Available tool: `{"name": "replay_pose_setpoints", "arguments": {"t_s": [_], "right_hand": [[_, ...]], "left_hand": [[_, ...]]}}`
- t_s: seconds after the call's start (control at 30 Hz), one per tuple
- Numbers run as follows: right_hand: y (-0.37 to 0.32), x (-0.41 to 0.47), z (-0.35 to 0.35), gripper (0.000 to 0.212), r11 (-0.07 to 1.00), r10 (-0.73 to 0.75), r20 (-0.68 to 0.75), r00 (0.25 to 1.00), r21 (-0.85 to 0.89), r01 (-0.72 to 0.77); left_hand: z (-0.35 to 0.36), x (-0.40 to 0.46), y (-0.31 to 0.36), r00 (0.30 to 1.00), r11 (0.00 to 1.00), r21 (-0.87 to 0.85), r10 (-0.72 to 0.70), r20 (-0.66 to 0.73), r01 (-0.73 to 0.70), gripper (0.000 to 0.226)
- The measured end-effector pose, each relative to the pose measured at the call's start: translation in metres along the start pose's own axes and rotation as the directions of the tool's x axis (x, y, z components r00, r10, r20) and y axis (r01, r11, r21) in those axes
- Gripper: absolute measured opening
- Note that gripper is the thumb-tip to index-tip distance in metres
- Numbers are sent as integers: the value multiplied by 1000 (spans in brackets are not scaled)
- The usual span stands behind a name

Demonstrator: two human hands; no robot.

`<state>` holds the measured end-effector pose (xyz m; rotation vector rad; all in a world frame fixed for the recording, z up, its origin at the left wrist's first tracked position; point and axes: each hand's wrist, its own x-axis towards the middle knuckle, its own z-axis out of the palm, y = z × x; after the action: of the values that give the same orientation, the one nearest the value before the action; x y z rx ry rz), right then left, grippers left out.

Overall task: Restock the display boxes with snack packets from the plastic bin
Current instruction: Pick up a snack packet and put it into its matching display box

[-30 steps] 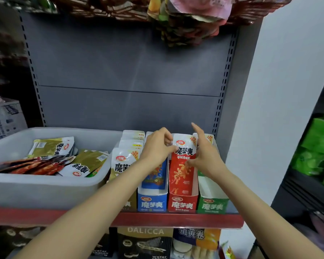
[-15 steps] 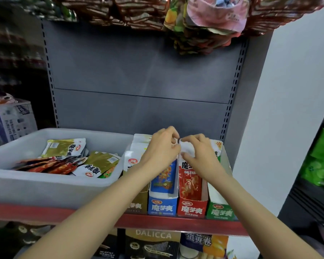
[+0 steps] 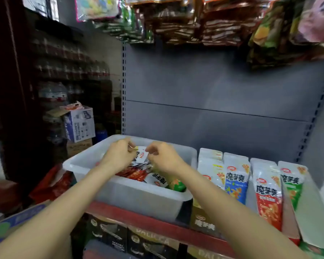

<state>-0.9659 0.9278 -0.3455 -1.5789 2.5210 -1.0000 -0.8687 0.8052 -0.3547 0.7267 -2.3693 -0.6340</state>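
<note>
- Plastic bin (image 3: 123, 191) sits on the shelf, left of the display boxes (image 3: 254, 186).
- Left hand (image 3: 118, 156) and right hand (image 3: 163, 157) pinch one white snack packet (image 3: 141, 156) above the bin's pile.
- Best lifted clear by its top edge, then slid upright into the matching box.

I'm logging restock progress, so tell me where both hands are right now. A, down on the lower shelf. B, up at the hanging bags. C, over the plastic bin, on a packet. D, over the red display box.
C: the left hand and right hand are both over the bin, each with a grip on the same white-topped packet.
</note>
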Motion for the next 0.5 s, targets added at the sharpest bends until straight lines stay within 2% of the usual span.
{"name": "replay_pose_setpoints", "arguments": {"t_s": [0.07,0.17,0.3,0.37,0.5], "right_hand": [[-5,19,19,33,997,23,105,994,-79,-15],[-8,37,40,45,974,77,269,960,-227,-14],[-8,44,52,43,959,149,402,904,-283,-32],[-8,45,53,40,957,156,413,897,-289,-33],[-5,48,51,37,957,142,411,900,-288,-19]], "left_hand": [[-10,10,-26,995,988,142,-64,71,53,21],[-25,18,-42,974,954,298,-92,207,26,42],[-30,26,-46,865,903,430,-226,448,14,51],[-28,30,-50,849,900,435,-243,469,18,53],[-30,32,-58,881,918,396,-174,439,-16,45]]}}
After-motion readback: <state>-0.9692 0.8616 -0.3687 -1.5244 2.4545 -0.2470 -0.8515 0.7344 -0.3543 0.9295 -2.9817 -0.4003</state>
